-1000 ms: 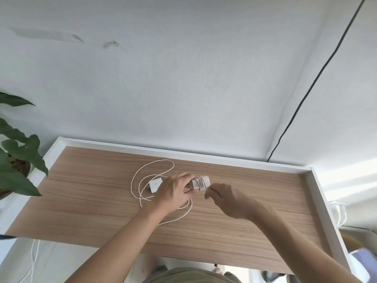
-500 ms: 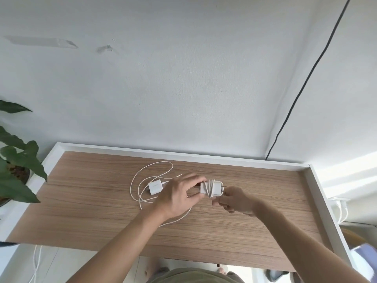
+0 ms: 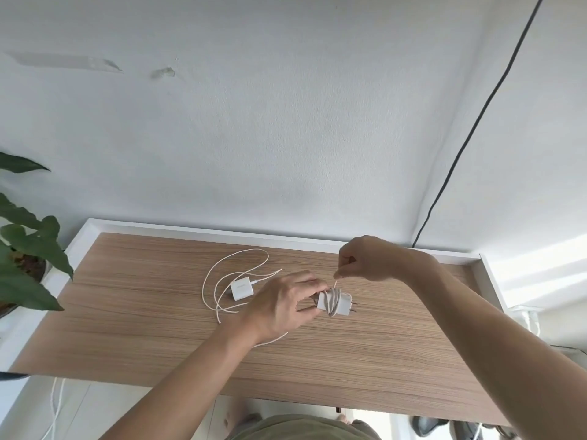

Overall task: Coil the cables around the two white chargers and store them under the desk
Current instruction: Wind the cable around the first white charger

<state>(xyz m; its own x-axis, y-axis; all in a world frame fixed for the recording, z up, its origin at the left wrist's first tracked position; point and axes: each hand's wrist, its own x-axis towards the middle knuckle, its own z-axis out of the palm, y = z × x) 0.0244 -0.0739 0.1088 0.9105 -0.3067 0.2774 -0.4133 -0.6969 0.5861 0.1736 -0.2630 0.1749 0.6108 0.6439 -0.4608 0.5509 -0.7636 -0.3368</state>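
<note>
While the left hand (image 3: pixel 282 306) grips the wrapped charger (image 3: pixel 336 302), the right hand (image 3: pixel 368 258) pinches its cable end (image 3: pixel 335 284); no legible writing.

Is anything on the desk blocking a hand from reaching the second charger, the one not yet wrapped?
Nothing visible does. The unwrapped charger lies on the desk just left of the left hand, with only its own loose cable looped around it.

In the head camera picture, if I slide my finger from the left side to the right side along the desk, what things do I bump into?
Potted plant → loose white cable → unwrapped white charger → left hand → cable-wrapped charger → desk's white right rim.
</note>
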